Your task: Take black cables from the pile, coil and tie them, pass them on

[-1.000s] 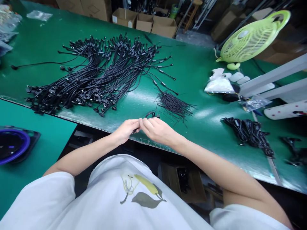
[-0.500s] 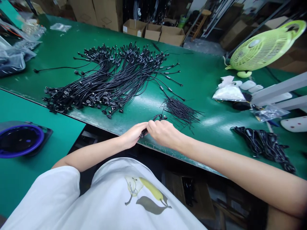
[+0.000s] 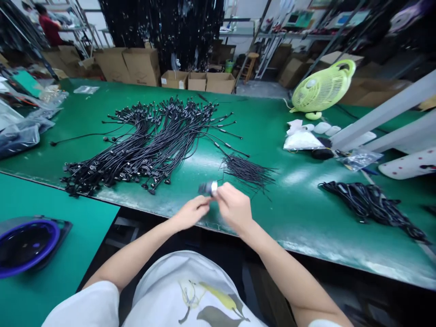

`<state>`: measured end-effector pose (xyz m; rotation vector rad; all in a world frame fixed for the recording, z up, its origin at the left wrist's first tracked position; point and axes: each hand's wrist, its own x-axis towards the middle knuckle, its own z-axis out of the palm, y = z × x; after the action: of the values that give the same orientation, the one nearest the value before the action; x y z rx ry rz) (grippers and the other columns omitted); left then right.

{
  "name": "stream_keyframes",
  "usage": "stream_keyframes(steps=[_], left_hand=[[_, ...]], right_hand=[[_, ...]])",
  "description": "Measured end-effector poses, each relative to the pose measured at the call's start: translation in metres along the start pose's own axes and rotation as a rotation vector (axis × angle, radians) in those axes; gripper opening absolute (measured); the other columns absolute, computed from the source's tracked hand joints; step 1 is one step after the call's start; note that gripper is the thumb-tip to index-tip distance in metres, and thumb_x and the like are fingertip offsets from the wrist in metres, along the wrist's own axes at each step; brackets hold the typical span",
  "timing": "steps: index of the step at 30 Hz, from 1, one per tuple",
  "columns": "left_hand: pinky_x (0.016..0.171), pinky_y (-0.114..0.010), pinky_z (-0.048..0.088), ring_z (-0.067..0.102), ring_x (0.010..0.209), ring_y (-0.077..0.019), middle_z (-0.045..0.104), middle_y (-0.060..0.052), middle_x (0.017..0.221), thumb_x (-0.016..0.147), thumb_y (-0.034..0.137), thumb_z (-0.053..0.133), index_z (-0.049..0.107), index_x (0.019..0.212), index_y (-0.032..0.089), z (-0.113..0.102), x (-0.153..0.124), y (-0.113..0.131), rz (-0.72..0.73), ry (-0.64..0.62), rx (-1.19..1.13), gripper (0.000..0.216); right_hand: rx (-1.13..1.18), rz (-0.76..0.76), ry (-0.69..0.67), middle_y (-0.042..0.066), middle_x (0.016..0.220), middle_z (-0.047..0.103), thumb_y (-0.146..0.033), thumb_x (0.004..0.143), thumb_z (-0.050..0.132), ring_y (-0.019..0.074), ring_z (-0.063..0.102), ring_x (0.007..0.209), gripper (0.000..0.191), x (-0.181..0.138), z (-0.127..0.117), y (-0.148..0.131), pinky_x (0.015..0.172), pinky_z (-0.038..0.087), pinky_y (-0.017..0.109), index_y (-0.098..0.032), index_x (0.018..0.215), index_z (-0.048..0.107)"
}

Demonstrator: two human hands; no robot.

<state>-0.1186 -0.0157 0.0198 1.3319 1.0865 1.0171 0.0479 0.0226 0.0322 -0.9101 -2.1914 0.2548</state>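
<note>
A short black cable (image 3: 205,188), folded up and smeared by motion, is held between my hands above the table's front edge. A pale patch shows at its right end, too blurred to make out. My right hand (image 3: 235,206) pinches that end with bent fingers. Just below and to the left, my left hand (image 3: 190,212) has its thumb and fingers closed at the cable's underside; its grip is partly hidden. Behind my right hand lies a heap of thin black twist ties (image 3: 247,170). A large spread of black cables with plugs (image 3: 153,145) lies to the left.
Tied black cables (image 3: 371,206) lie at right on the green table (image 3: 293,209). Behind them are a white plastic bag (image 3: 301,140), a green fan (image 3: 322,90) and pale posts (image 3: 384,109). A blue-rimmed round dish (image 3: 56,236) is at left, cardboard boxes (image 3: 141,66) beyond.
My view has tilted up, showing more of the room. My hands have shifted apart slightly, and the cable between them now stands higher above my left hand, blurred.
</note>
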Motion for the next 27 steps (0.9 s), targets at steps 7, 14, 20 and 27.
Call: stream_keyframes(steps=[7,14,20,27], left_hand=[[0.059,-0.028,0.035,0.038,0.055,-0.013,0.042,-0.001,0.054,0.089,0.059,0.045,0.072,0.063,0.013,-0.012,-0.011,0.009,-0.152,-0.124,-0.23,0.059],[0.065,-0.028,0.044,0.058,0.069,-0.0168,0.064,-0.007,0.07,0.078,0.082,0.041,0.072,0.082,0.014,0.008,-0.009,-0.021,-0.317,0.018,-0.536,0.074],[0.102,-0.035,0.04,0.053,0.121,-0.0279,0.065,-0.013,0.121,0.083,0.064,0.057,0.072,0.101,0.016,-0.004,-0.011,0.002,-0.076,-0.002,-0.254,0.054],[0.089,-0.035,0.049,0.068,0.094,-0.0219,0.068,-0.002,0.076,0.081,0.044,0.069,0.058,0.085,0.018,0.018,0.004,-0.004,-0.028,0.379,-0.344,0.028]], right_hand=[[-0.151,-0.114,-0.145,0.0,0.067,0.052,-0.026,0.1,0.039,0.0114,0.043,0.061,0.034,-0.004,0.002,-0.007,0.059,0.027,0.024,-0.017,0.072,0.056],[-0.214,-0.31,-0.095,0.003,0.069,0.055,-0.021,0.099,0.033,0.0147,0.042,0.065,0.036,-0.003,0.002,-0.005,0.062,0.027,0.029,-0.017,0.074,0.059],[0.522,0.077,-0.422,0.002,0.076,0.062,-0.039,0.1,0.038,0.0139,0.055,0.074,0.04,-0.011,0.007,-0.002,0.069,0.041,0.025,-0.016,0.076,0.06],[0.407,0.24,-0.268,0.017,0.126,0.058,-0.045,0.097,0.042,0.0274,0.053,0.117,0.043,-0.028,0.031,-0.014,0.099,0.043,0.044,-0.012,0.121,0.055]])
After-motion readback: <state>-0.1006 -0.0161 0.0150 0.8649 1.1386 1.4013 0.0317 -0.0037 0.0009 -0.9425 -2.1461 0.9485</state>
